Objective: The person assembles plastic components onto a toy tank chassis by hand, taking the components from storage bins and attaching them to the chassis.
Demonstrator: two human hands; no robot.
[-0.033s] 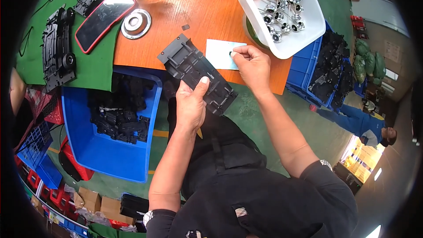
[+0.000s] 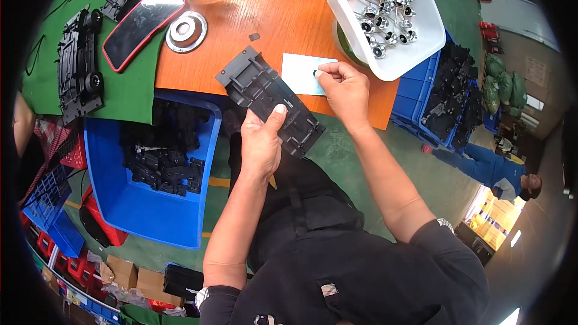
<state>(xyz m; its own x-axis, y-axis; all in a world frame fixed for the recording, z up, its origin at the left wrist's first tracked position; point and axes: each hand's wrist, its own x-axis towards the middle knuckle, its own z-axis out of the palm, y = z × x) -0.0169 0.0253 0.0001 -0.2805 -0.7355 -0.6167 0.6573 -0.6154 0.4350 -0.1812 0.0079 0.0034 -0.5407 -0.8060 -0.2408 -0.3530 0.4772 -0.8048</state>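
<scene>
A long black plastic toy-car chassis [image 2: 270,99] is tilted over the table's front edge. Its lower part is gripped by my left hand [image 2: 262,144], thumb pressed on the upper face. At the right, my right hand [image 2: 346,90] is closed in a pinch over a pale blue-white card [image 2: 299,72] lying on the table. Between those fingertips shows a small dark piece [image 2: 316,74], too small to identify. The remaining fingers are curled in. Part of the card is hidden by my right hand.
A white tub [image 2: 430,36] of small wheels on axles sits at the far right of the orange table [image 2: 271,0]. A red-edged phone [image 2: 144,24], a round metal disc [image 2: 186,32] and a wheeled chassis [image 2: 80,66] lie left. Blue bins [image 2: 150,216] with black parts flank the table.
</scene>
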